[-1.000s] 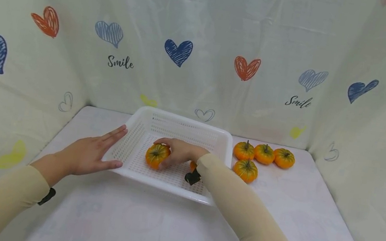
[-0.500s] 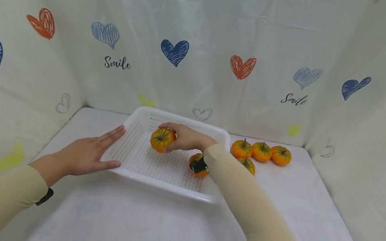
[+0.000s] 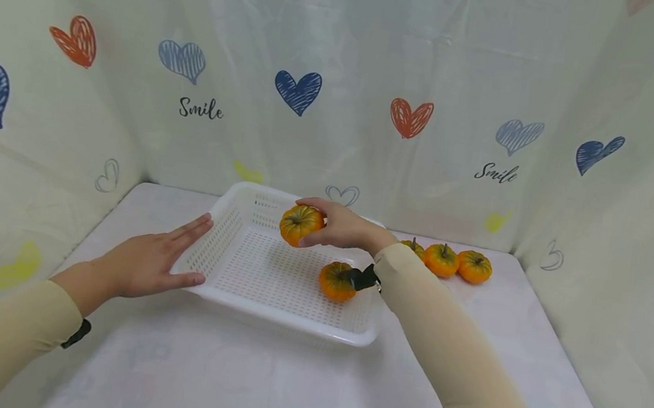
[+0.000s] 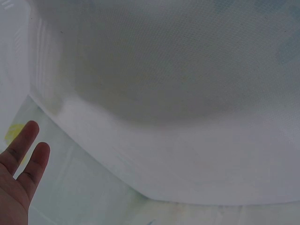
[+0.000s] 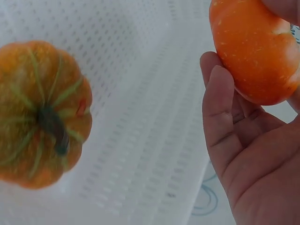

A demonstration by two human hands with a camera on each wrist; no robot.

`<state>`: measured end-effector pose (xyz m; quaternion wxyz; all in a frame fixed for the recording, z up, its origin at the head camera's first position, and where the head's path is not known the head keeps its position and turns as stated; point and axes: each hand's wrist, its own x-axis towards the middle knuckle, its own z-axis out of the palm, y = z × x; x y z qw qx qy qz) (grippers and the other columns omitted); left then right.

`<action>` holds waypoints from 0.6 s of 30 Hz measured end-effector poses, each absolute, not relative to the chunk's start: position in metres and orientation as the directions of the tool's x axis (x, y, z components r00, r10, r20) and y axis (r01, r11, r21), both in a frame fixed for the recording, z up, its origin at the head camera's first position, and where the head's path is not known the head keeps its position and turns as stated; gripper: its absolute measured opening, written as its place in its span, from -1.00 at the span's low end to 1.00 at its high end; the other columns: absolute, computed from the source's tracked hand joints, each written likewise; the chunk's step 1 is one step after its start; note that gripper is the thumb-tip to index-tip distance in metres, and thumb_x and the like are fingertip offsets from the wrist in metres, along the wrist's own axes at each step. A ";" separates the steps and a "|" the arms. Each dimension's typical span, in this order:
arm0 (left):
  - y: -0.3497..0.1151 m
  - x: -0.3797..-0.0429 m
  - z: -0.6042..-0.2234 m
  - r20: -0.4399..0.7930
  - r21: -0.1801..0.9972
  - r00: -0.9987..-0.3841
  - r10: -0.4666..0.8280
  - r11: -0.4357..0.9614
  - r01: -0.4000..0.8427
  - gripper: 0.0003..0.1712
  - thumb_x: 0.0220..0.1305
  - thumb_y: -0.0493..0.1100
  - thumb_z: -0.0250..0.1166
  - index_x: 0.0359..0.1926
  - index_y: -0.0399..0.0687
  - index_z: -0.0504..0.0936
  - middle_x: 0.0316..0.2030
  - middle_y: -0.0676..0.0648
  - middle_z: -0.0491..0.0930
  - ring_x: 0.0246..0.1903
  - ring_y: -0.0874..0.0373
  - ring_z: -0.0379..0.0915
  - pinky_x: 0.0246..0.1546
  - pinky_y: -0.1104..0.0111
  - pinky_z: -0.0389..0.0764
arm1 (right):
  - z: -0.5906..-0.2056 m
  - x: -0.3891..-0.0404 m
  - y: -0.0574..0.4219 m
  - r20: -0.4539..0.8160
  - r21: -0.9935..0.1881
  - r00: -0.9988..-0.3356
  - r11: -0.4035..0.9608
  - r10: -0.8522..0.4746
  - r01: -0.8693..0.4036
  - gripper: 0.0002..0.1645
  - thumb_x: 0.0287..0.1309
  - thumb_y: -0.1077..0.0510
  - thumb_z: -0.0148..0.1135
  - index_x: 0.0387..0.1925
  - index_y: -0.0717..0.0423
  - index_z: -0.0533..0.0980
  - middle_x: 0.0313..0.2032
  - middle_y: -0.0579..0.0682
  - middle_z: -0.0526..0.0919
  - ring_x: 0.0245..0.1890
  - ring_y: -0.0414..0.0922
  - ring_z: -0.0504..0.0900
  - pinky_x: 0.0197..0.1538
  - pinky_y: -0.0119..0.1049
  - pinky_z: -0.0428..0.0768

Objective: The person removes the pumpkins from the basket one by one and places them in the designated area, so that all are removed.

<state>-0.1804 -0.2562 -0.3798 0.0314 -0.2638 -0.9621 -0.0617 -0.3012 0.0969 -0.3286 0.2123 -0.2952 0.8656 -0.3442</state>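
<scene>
The table [image 3: 254, 380] held a white basket [image 3: 241, 289]. Your left hand [image 3: 149, 260] lay flat with straight fingers against the basket's left edge. Your right hand [image 3: 342, 227] had its fingers curled round a pumpkin [image 3: 299, 223], held up over the basket's far side. Another pumpkin [image 3: 337, 281] sat inside the basket. Three more pumpkins [image 3: 444, 259] sat on the table to the right.

small orange pumpkin [image 3: 301, 224] held above white basket [image 3: 239, 303].
</scene>
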 end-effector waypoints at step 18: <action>-0.256 -0.179 -0.379 0.080 0.101 -0.869 0.489 0.863 0.495 0.12 0.32 0.45 0.09 0.58 -0.15 -0.07 0.56 -0.15 -0.09 0.19 -0.27 0.44 0.08 -0.13 0.49 | -0.306 -0.286 0.188 -0.097 -0.817 -0.810 0.511 -0.578 -0.267 0.00 0.16 -0.01 0.45 0.53 -0.30 0.12 0.15 0.05 0.52 -0.09 0.10 0.64 0.02 0.02 0.62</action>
